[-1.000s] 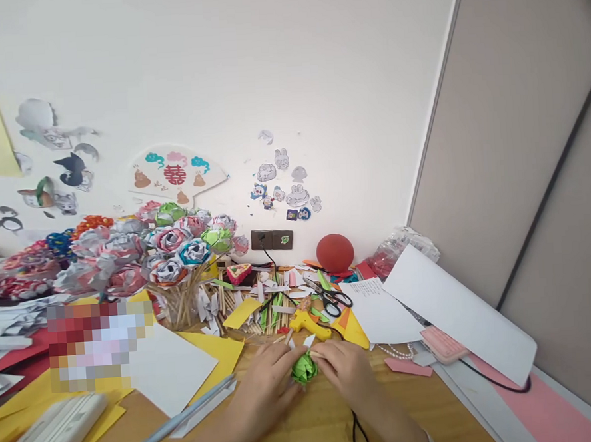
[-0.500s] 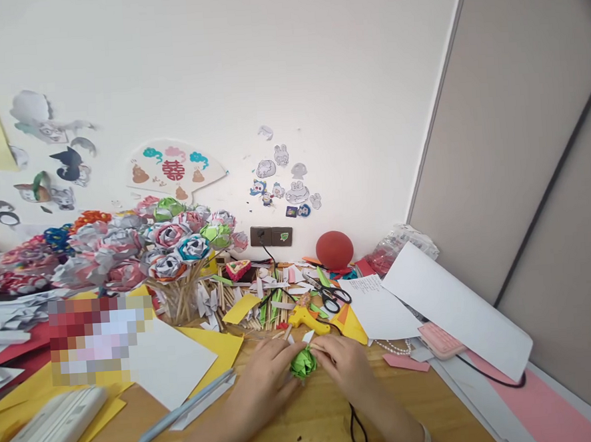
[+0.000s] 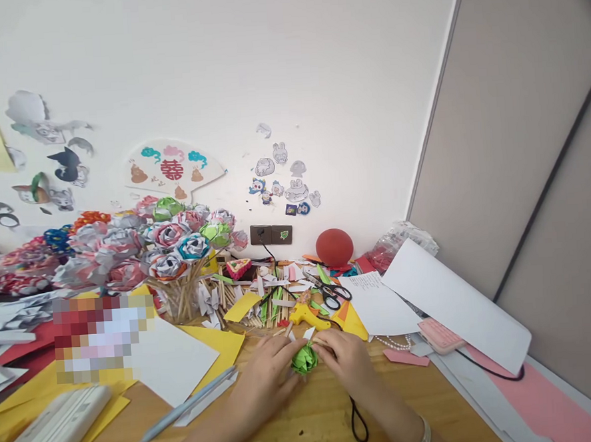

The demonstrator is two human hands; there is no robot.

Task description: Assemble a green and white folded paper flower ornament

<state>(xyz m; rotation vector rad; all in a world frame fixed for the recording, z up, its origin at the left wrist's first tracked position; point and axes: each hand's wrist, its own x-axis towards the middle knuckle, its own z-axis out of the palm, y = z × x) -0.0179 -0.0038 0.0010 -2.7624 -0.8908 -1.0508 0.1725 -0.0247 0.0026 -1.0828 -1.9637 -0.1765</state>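
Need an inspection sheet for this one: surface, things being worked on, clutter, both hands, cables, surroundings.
Surface: wooden table, bare wood showing at the front.
Work: green paper flower, between the hands.
Left hand: curled around the flower's left side.
Right hand: at the flower's right edge; exact grip unclear.
Clutter: yellow glue gun, scissors and paper scraps beyond the hands.
Cables: black cord from the wall socket; its lower run is lost among scraps.
Surroundings: white wall bearing cut-out drawings.

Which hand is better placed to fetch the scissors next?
Right, probably: the right hand is nearer the scissors, whose handles point its way, while the left hand could steady the green folded paper.
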